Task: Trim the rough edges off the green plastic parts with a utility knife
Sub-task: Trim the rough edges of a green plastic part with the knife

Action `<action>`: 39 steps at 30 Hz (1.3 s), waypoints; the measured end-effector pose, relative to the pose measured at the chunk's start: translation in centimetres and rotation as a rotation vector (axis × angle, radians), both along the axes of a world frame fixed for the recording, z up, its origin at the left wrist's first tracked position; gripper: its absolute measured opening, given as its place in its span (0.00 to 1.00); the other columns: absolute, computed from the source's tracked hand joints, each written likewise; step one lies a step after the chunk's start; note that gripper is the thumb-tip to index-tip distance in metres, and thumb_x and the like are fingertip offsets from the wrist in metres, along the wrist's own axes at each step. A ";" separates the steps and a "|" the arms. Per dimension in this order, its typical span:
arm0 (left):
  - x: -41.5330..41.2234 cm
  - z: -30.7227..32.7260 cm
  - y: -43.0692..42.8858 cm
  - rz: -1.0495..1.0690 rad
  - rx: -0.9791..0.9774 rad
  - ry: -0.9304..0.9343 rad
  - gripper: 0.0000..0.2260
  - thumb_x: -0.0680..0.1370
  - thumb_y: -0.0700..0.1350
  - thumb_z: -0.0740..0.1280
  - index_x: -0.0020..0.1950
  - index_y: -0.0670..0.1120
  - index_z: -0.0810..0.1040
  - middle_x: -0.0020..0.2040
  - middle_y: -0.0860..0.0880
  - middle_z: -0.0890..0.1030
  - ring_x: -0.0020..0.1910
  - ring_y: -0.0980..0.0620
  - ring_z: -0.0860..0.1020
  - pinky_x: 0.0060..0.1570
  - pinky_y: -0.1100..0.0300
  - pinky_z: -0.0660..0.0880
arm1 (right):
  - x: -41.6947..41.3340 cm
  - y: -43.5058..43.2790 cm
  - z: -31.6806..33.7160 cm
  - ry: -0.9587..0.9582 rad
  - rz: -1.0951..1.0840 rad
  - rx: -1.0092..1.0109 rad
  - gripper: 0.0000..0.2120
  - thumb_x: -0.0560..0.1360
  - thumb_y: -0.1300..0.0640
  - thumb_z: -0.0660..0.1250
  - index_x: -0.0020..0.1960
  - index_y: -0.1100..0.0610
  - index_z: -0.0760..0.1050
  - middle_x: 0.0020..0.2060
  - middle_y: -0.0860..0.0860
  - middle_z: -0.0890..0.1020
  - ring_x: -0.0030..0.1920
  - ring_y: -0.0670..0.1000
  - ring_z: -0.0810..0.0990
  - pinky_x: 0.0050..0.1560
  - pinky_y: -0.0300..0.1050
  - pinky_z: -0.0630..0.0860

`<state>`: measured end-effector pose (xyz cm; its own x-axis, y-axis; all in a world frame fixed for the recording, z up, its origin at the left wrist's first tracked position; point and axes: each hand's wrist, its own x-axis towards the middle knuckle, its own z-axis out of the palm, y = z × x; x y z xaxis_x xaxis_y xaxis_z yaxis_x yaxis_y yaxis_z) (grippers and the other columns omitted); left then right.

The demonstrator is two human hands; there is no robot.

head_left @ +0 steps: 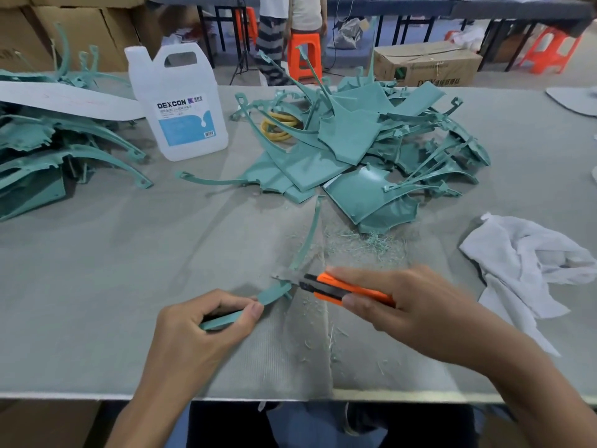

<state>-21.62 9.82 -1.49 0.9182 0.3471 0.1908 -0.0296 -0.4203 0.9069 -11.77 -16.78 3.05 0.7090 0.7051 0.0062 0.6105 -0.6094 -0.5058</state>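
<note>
Left hand [206, 321]: grip pinches green plastic strip [248, 307].
Right hand [407, 313]: grip clasps orange utility knife [342, 291], blade at strip's end.

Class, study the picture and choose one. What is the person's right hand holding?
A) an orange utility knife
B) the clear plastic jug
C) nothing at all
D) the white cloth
A: the right hand has its grip closed round the orange utility knife, whose blade points at the green plastic strip pinched in the left hand.
</note>
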 end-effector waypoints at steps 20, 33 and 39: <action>3.5 -4.6 1.9 -0.295 0.763 0.108 0.35 0.67 0.82 0.58 0.60 0.57 0.79 0.65 0.62 0.76 0.67 0.60 0.72 0.68 0.62 0.58 | 1.7 -2.0 -3.5 -0.134 -0.200 -0.118 0.18 0.79 0.33 0.47 0.64 0.35 0.65 0.33 0.42 0.76 0.33 0.45 0.76 0.35 0.41 0.72; 8.1 -7.1 0.1 -0.122 0.742 0.322 0.56 0.60 0.86 0.45 0.80 0.55 0.57 0.80 0.57 0.59 0.79 0.59 0.52 0.78 0.49 0.42 | 2.7 -0.7 -5.5 -0.134 -0.083 -0.350 0.14 0.83 0.37 0.50 0.62 0.41 0.66 0.42 0.41 0.76 0.42 0.48 0.77 0.42 0.48 0.74; 7.9 -7.0 0.3 -0.145 0.736 0.329 0.56 0.61 0.86 0.45 0.81 0.54 0.56 0.81 0.56 0.57 0.78 0.60 0.50 0.77 0.51 0.39 | 3.2 -0.3 -6.6 -0.251 -0.154 -0.359 0.16 0.82 0.37 0.49 0.64 0.41 0.66 0.47 0.43 0.79 0.44 0.51 0.81 0.38 0.49 0.71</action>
